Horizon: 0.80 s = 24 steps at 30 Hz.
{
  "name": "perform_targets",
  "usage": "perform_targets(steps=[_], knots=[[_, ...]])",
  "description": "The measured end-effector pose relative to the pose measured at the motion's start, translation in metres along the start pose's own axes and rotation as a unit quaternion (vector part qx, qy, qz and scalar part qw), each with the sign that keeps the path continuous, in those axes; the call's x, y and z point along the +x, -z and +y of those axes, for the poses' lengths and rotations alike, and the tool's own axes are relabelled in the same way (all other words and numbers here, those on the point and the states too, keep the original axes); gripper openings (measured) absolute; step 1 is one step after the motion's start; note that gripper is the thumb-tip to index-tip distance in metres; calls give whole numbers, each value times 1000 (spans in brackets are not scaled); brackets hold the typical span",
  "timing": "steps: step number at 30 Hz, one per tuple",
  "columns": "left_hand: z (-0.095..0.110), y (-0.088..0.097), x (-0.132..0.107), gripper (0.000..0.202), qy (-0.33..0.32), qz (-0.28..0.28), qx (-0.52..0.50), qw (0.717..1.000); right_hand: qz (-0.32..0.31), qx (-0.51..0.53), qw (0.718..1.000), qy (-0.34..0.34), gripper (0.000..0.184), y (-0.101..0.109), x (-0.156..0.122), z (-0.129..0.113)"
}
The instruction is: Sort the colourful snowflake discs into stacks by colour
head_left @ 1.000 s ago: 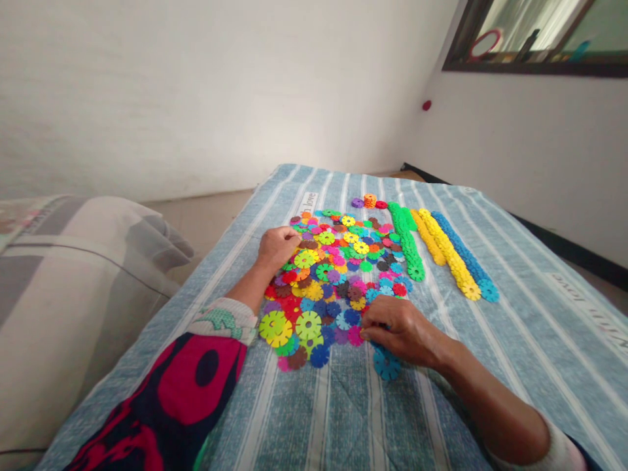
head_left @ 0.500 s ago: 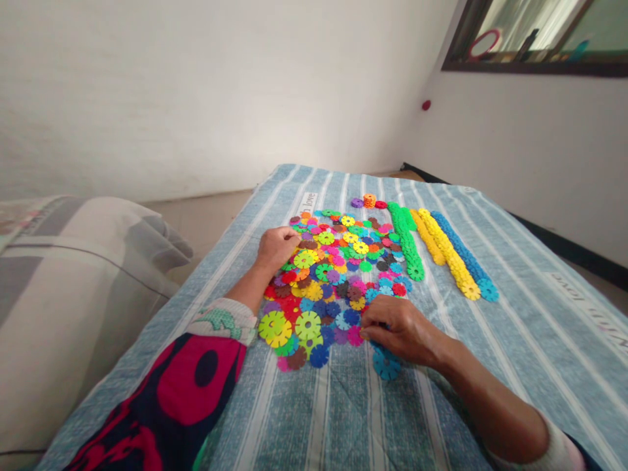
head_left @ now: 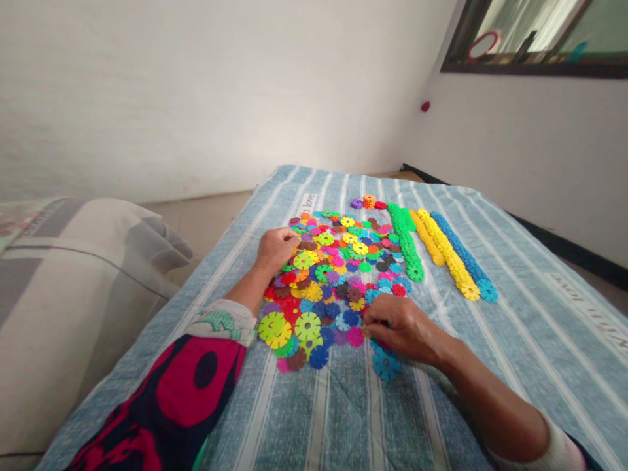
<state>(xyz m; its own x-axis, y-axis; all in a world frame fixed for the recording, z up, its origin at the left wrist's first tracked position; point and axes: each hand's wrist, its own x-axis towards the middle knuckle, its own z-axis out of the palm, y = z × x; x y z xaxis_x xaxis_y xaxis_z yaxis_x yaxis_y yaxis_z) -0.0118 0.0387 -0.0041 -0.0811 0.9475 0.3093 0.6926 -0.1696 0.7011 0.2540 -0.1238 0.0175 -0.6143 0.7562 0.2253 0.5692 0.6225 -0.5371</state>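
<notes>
Notched plastic discs (head_left: 307,325) in many colours lie spread in a loose, overlapping heap on the striped cloth. My left hand (head_left: 277,250) rests at the heap's left edge, its fingers curled and pressed together over the discs. Whatever they may hold is hidden. At the lower right of the heap, my right hand (head_left: 405,326) is closed with thumb and fingers drawn in. What sits in that pinch I cannot make out. Just below it lies a larger blue disc (head_left: 386,364), partly covered by the hand.
Right of the heap lie rows of overlapping green discs (head_left: 406,242), yellow discs (head_left: 449,256) and blue discs (head_left: 464,252). A small orange stack (head_left: 369,202) stands at the back between a purple disc (head_left: 356,204) and a red disc (head_left: 380,205). Grey-white fabric (head_left: 88,294) bulges at left.
Hardly anything differs. Both hands stay in almost the same place, and the discs lie as before.
</notes>
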Motion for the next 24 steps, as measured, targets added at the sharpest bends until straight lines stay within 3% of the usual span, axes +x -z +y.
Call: perform_targets(steps=[13,18,24], knots=[[1,1,0,28,-3,-2,6,1000,57,-7,998,-16,15,2,6,4],[-1,1,1,27,-8,-2,12,1000,108,-67,992,-7,18,1,18,5],[0,1,1,26,-4,-1,12,1000,95,-175,980,17,16,-6,35,15]])
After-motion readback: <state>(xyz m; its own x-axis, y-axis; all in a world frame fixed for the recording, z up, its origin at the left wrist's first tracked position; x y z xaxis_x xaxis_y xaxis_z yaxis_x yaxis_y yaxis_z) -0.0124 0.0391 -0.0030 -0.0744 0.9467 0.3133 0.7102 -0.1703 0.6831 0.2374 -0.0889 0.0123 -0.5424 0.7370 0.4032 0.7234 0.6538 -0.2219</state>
